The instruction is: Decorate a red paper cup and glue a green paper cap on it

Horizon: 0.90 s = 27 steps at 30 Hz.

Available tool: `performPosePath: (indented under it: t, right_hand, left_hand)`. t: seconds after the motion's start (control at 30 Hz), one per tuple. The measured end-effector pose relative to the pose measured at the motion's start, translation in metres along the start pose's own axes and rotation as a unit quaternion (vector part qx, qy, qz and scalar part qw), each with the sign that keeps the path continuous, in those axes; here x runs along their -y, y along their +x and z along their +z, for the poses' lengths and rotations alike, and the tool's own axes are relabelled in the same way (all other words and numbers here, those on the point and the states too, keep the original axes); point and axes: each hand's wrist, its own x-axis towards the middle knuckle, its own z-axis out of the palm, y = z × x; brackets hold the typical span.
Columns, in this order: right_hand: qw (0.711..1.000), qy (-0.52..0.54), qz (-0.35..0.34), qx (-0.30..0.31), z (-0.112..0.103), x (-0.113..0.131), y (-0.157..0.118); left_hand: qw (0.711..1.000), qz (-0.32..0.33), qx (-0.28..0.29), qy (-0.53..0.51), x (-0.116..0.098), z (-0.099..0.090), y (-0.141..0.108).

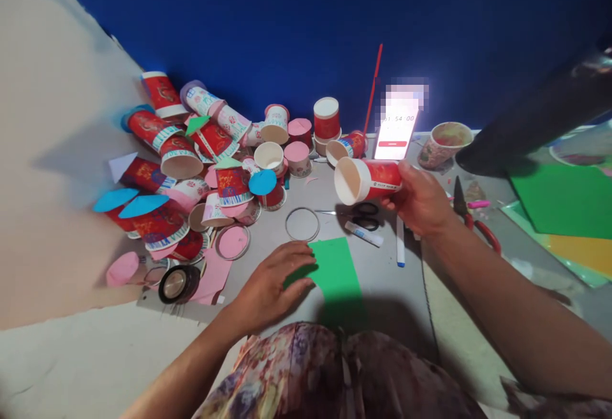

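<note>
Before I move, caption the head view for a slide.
Right hand holds a red cup sideways; left hand is at the green sheet's edge.

Loose patterned clothing [282,377] spreads across the near middle of the scene; its blotchy, flower-like print mixes purple, maroon, dusty pink and cream, brighter on the left and dimmer toward the right; the cloth gathers in soft folds, with a dark crease running between two rounded swells; at the near right a crumpled sleeve edge [530,402] shows a similar muted mottling, its finer detail lost in shadow; the right forearm [497,291], right hand [423,199], left forearm [201,349] and left hand [272,288] are bare.
</note>
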Motion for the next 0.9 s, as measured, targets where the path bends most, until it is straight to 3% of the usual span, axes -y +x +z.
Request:
performPosePath:
  t: [0.13,0.23,0.33,0.4,0.47,0.53,0.67,0.8,0.9]
  right_hand:
    - [0.998,-0.055,-0.018,0.030,0.002,-0.009,-0.001]
    - [0.990,-0.107,-0.027,0.084,0.000,-0.009,-0.003]
    - [0.971,-0.174,-0.037,0.161,-0.009,0.009,-0.009]
    - [0.944,-0.231,-0.038,0.230,-0.015,0.028,-0.017]
    - [0.884,-0.345,-0.057,0.310,-0.017,0.045,-0.029]
    - [0.841,-0.415,-0.073,0.339,-0.013,0.054,-0.045]
    - [0.792,-0.533,-0.079,0.287,-0.004,0.043,-0.071]
    - [0.788,-0.592,-0.079,0.147,-0.015,0.024,-0.073]
    - [0.788,-0.609,-0.080,0.033,-0.030,0.024,-0.068]
  left_hand:
    - [0.994,0.019,0.021,0.105,0.018,0.028,-0.034]
    - [0.986,0.001,0.017,0.168,0.020,0.037,-0.032]
    - [0.980,-0.040,0.015,0.195,0.017,0.031,-0.022]
    - [0.982,-0.053,0.005,0.184,0.015,0.023,-0.015]
    - [0.985,-0.057,-0.025,0.164,0.017,0.017,-0.008]
    - [0.985,-0.048,-0.055,0.158,0.020,0.013,0.000]
    - [0.984,-0.008,-0.025,0.176,0.024,0.017,0.013]
    - [0.979,0.010,0.049,0.195,0.019,0.028,0.005]
    - [0.976,0.019,0.059,0.207,0.016,0.035,-0.008]
